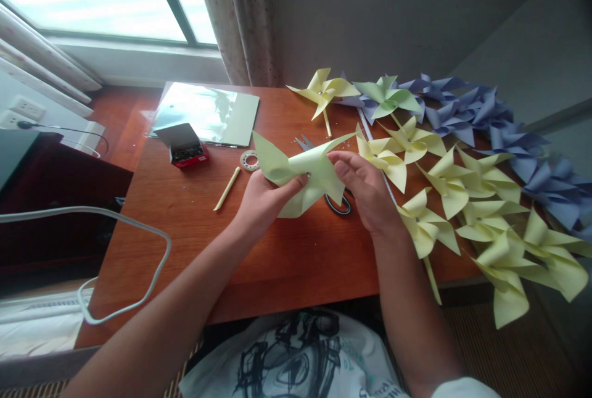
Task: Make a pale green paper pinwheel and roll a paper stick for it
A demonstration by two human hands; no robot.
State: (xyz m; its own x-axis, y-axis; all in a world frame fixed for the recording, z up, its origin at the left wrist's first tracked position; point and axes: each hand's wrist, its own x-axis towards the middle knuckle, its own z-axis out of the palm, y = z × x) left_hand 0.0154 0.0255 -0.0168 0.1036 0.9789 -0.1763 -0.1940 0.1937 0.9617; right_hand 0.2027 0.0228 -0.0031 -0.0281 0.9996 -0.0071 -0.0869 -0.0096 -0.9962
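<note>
A pale yellow-green paper pinwheel [300,194] is held above the wooden table, a small pin head showing at its centre. My left hand [266,200] grips it from the left, thumb lying near the pin. On the other side my right hand [367,191] has its curled fingers at the edge of the right blade. Beneath the pinwheel lie scissors [341,205], partly covered by it. A tape roll [250,160] and a rolled yellow paper stick [226,189] rest left of the pinwheel.
Several yellow pinwheels [448,182], a green pinwheel [387,97] and several blue pinwheels [493,108] crowd the table's right side. An open red box [197,158] with small dark items stands left, near a shiny flat pack [208,114]. A white cable [169,244] loops over the left edge.
</note>
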